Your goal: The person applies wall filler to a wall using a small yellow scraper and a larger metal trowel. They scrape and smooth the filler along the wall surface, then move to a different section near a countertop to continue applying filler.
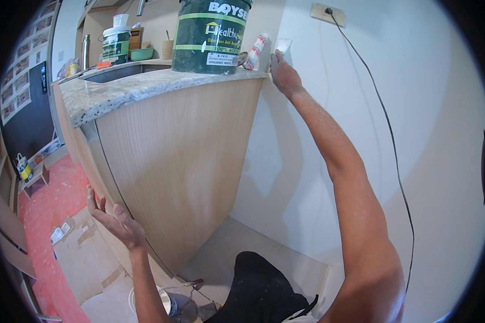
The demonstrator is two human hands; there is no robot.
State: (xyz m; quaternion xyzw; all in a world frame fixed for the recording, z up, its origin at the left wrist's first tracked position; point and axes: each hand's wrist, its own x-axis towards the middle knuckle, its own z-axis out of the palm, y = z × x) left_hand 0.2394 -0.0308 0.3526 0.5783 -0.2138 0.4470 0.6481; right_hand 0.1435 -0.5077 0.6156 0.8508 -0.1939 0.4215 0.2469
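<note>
Right hand [283,74]: raised high against the white wall [442,107], just beside the end of the countertop. Fingers pinched on a small pale object [283,45], likely a scrap of paper or pad; its kind cannot be told. Object is pressed to the wall at the counter's corner.
Left hand [116,219]: laid flat against the edge of the wooden cabinet panel [183,161], low down. Fingers spread wide, nothing held.
Paint bucket [210,33]: large, dark green with a white label band, stood on the granite countertop [108,91] near its wall end, upright.
Roller [257,52]: small paint roller with a striped sleeve, propped between the bucket and the wall, just left of the right hand.
Second bucket [116,44]: smaller, white and green, further back on the counter beside the sink [118,72].
Other counter items: teal bowl [141,54], steel bottle [85,51], seen behind the sink.
Cable [388,129]: black, run down the wall from an outlet plate [327,13] at the top, passing right of the right forearm.
Floor: red sheeting [48,215] and taped cardboard [86,253] at left; pale tile below the cabinet.
Lower edge: metal can [164,301] near the left forearm; dark trousers on a knee seen beside it.
</note>
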